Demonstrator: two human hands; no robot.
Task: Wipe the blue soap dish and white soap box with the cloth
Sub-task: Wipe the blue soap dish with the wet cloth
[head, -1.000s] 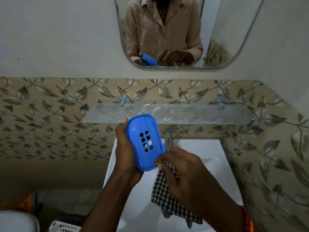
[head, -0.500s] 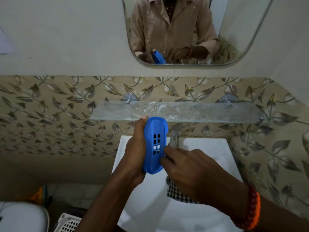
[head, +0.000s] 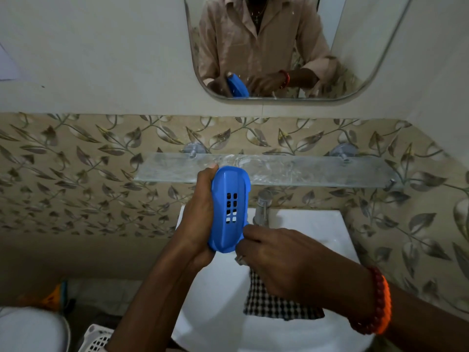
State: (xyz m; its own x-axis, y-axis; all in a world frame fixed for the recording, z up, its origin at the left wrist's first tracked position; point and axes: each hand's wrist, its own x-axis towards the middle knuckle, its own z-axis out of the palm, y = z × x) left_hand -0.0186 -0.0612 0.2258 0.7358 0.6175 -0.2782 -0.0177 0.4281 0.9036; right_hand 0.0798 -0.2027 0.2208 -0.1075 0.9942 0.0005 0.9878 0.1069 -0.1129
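My left hand grips the blue soap dish upright over the sink, its underside with several drain slots facing me. At the dish's lower right edge, my right hand is closed on the black-and-white checked cloth and presses it against the dish. The cloth hangs down below the hand over the basin. The white soap box is not in view.
A white sink with a metal tap lies below my hands. A glass shelf runs along the leaf-patterned tiles just behind the dish. A mirror hangs above. A white basket sits on the floor at lower left.
My left hand has turned the dish from broadside to nearly edge-on and raised it towards the shelf. My right hand with the cloth has stayed at the dish's lower edge.
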